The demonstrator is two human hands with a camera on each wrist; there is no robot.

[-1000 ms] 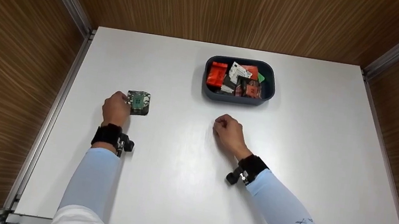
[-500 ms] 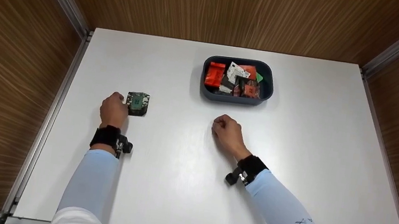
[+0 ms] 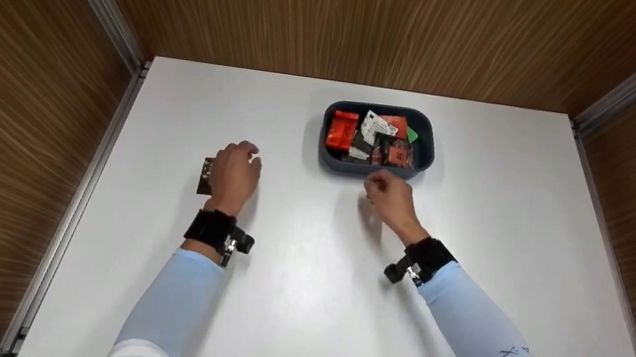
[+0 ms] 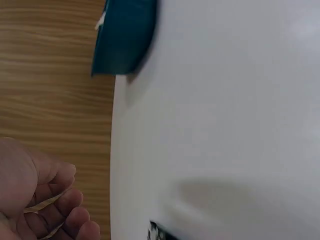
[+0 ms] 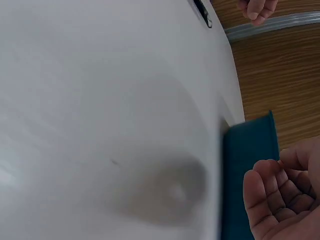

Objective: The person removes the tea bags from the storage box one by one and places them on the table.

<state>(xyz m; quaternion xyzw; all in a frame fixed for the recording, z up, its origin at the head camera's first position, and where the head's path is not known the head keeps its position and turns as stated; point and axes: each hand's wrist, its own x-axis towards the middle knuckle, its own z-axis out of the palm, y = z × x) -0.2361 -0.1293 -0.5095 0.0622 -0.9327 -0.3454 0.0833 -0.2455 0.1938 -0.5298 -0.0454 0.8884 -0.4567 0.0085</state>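
Since the earlier head frame, the left hand [image 3: 235, 175] has shifted right, now hiding part of the packet [image 3: 205, 177] at centre left, and the right hand [image 3: 391, 199] has moved up to the front of the tub [image 3: 344, 166], which holds several sachets [image 3: 341, 130] at upper centre. In the left wrist view, loosely bent, unburdened fingers show at lower left, the packet's corner at the bottom edge. In the right wrist view, half-curled fingers grasp nothing at lower right; the packet lies at upper right.
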